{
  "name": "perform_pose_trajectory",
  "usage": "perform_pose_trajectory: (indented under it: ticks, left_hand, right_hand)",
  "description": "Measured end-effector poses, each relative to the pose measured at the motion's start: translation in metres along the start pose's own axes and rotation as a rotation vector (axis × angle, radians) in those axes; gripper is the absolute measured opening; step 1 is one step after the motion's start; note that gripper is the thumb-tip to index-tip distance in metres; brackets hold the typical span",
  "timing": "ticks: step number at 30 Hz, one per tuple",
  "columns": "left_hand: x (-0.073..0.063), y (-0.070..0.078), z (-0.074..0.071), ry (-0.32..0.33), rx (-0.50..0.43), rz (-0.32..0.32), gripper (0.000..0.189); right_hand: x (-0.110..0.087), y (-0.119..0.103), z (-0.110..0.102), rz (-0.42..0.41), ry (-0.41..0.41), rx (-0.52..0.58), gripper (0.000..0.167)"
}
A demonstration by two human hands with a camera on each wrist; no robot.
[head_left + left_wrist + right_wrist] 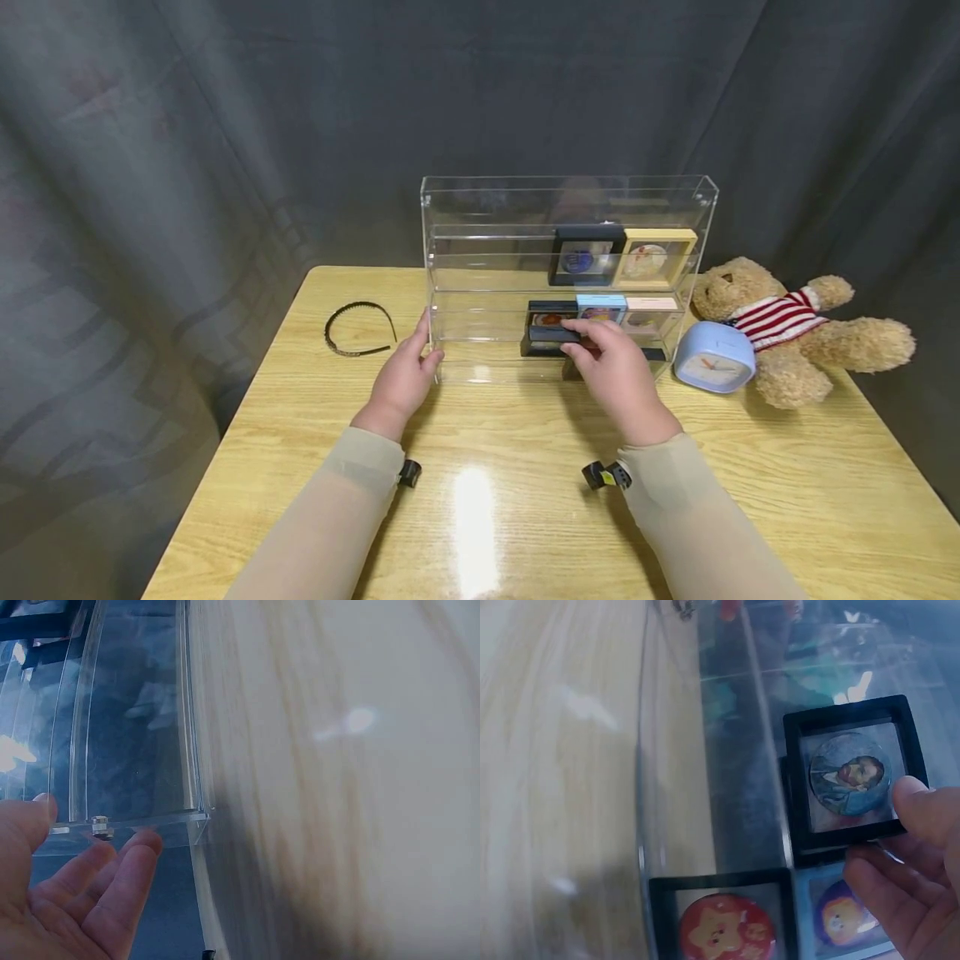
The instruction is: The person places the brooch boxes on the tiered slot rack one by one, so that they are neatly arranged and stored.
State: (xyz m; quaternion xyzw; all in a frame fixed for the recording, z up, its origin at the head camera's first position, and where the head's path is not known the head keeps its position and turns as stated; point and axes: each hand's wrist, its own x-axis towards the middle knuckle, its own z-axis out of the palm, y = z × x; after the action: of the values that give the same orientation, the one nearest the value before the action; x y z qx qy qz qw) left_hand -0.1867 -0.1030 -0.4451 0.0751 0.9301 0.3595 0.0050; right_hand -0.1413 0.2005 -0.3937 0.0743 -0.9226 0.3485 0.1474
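A clear acrylic display rack (480,283) with stepped tiers stands on the table. My left hand (401,371) grips its left side panel, thumb at the front edge and fingers along the outer face, as the left wrist view shows. My right hand (618,379) pinches a small black square frame (799,806) between thumb and fingers; a round portrait badge (851,774) sits inside it. This frame is at a lower tier, beside a light blue frame (840,915). Below is another black frame (660,919) with a red star badge, largely hidden by my right hand in the head view.
A black frame (555,254) and a yellow frame (678,267) stand on an upper tier, a pink one (651,304) lower down. Right of the rack are a light blue alarm clock (712,342) and a lying teddy bear (795,375). A black headband (330,329) lies left.
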Motion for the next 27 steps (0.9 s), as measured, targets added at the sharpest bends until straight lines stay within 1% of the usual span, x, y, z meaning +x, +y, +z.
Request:
perform_pose_trajectory:
  ticks: [2, 5, 11, 14, 18, 22, 27]
  left_hand:
    - [0.000, 0.000, 0.000, 0.001, -0.002, 0.003, 0.076]
    - [0.001, 0.000, 0.000, 0.003, 0.000, 0.006, 0.075]
    - [0.001, 0.002, 0.000, 0.000, 0.003, 0.001, 0.076]
    - [0.001, 0.003, 0.000, -0.004, -0.001, -0.001, 0.077]
    - [0.002, 0.003, -0.001, -0.010, 0.002, 0.001, 0.076]
    - [0.003, 0.002, -0.001, -0.008, 0.000, 0.003, 0.076]
    - [0.004, 0.002, 0.000, -0.002, -0.002, 0.007, 0.078]
  right_hand:
    - [0.000, 0.003, 0.002, 0.000, -0.003, -0.004, 0.034]
    - [0.001, 0.009, 0.004, 0.001, -0.025, -0.041, 0.034]
    - [0.002, 0.021, 0.011, -0.060, -0.046, -0.126, 0.037]
    - [0.001, 0.025, 0.013, -0.065, -0.049, -0.155, 0.038]
    - [0.001, 0.030, 0.015, -0.071, -0.055, -0.186, 0.033]
    - [0.002, 0.034, 0.016, -0.100, -0.039, -0.202, 0.024]
    - [0.001, 0.036, 0.015, -0.117, -0.021, -0.175, 0.022]
